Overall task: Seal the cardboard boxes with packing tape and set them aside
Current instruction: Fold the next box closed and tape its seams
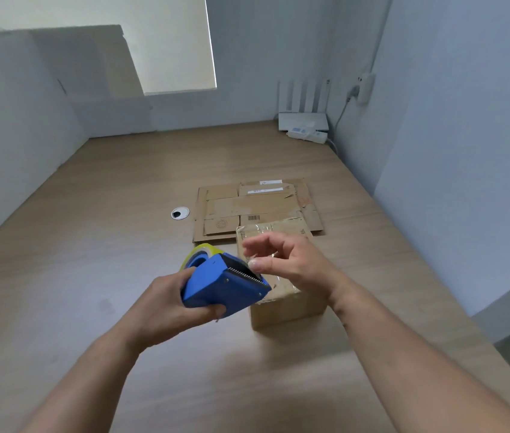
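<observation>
My left hand [166, 304] grips a blue tape dispenser [222, 282] from below, with its toothed blade pointing up and right and its yellowish tape roll [199, 253] at the far end. A small cardboard box [281, 303] stands on the table just behind the dispenser, with glossy clear tape across its top. My right hand [291, 260] hovers over the box with its fingers loosely curled. Thumb and forefinger are apart, and the thumb tip is right at the blade. I cannot make out a tape end between the fingers.
Flattened cardboard boxes [256, 207] lie on the wooden table [91, 245] behind the small box, next to a round cable grommet [180, 213]. A white router and power strip [305, 126] sit in the far right corner. Walls close in left, back and right.
</observation>
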Demonstrator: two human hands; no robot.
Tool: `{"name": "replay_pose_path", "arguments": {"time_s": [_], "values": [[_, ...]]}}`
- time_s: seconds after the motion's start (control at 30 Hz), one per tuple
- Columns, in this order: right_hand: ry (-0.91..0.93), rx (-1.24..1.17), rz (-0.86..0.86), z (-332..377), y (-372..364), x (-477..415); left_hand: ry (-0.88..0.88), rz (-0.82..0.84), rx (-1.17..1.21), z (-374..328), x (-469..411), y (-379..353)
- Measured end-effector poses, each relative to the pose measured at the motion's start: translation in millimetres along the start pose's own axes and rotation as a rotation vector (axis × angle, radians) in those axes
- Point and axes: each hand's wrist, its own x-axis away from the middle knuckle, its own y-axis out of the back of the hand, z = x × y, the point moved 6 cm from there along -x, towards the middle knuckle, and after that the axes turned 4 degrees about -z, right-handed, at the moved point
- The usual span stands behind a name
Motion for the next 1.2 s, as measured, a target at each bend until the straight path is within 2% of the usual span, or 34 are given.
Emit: {"name": "replay_pose_path", "arguments": {"time_s": [0.13, 0.27, 0.4, 0.53, 0.73, 0.83, 0.9, 1.03, 1.2], "values": [[0.037, -0.061, 0.035, 6.2, 4.5, 8.3, -0.003, 0.009, 0.005, 1.4, -3.4, -4.1], [0.056, 0.057, 0.016, 5.1, 9.7, 9.7, -0.001, 0.050, -0.004, 2.5, -8.8, -11.3], [0.003, 0.072, -0.004, 2.0, 13.8, 8.0, -0.001, 0.075, -0.018, -1.1, -12.5, -15.6], [0.069, 0.209, -0.128, -0.8, 18.6, 0.6, 0.000, 0.094, -0.026, -5.1, -16.1, -16.7], [0.090, 0.196, -0.327, -2.9, 25.0, -0.3, 0.041, 0.071, 0.016, -19.0, -20.2, -15.9], [0.048, 0.196, -0.366, -5.6, 26.8, 3.0, 0.095, 0.021, -0.016, -24.9, -25.6, -13.2], [0.005, 0.157, -0.393, -8.9, 32.8, 8.4, 0.115, 0.050, -0.066, -28.0, -27.7, -4.8], [-0.125, 0.037, -0.660, -30.4, 91.9, 32.7, 0.198, 0.080, -0.166, -4.7, -12.6, 42.1], [-0.339, 0.005, -0.657, -87.9, 98.8, 58.0, 0.382, 0.239, -0.287, 24.6, 1.7, 35.1]]}}
